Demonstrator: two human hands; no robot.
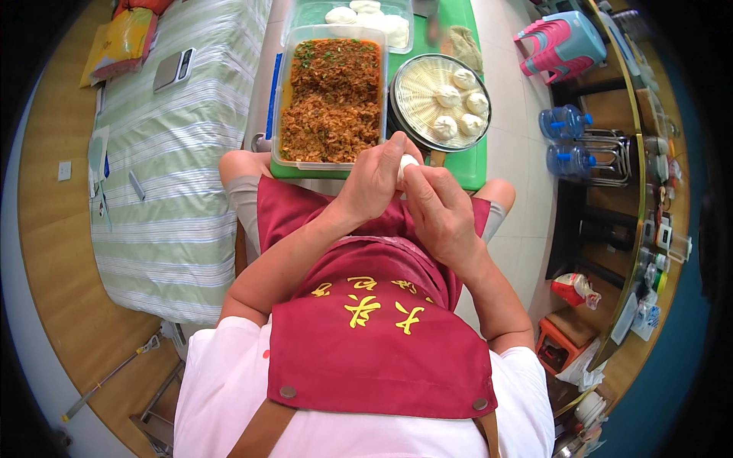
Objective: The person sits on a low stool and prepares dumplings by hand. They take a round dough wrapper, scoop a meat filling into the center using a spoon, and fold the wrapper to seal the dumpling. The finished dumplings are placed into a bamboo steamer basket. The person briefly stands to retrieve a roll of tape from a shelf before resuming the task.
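My left hand (372,180) cups a small white dough bun (408,165), and the fingers of my right hand (441,209) pinch its edge. Both hands are raised above my lap, and they hide most of the bun. Just beyond them stands a clear plastic tub (279,129) heaped with reddish-brown chopped filling (338,103), with green herbs at its far end. To its right, a round steamer with a woven liner (415,94) bears several pleated buns (448,96). A second clear container (303,14) behind the tub holds white dough pieces (395,30).
The tub and steamer rest on a green table (478,166). A tan cloth (465,48) lies behind the steamer. At left, a kitchen scale (173,70) sits on a striped bed cover (172,189). Stacked stools (564,46) and blue water bottles (564,123) stand on the right.
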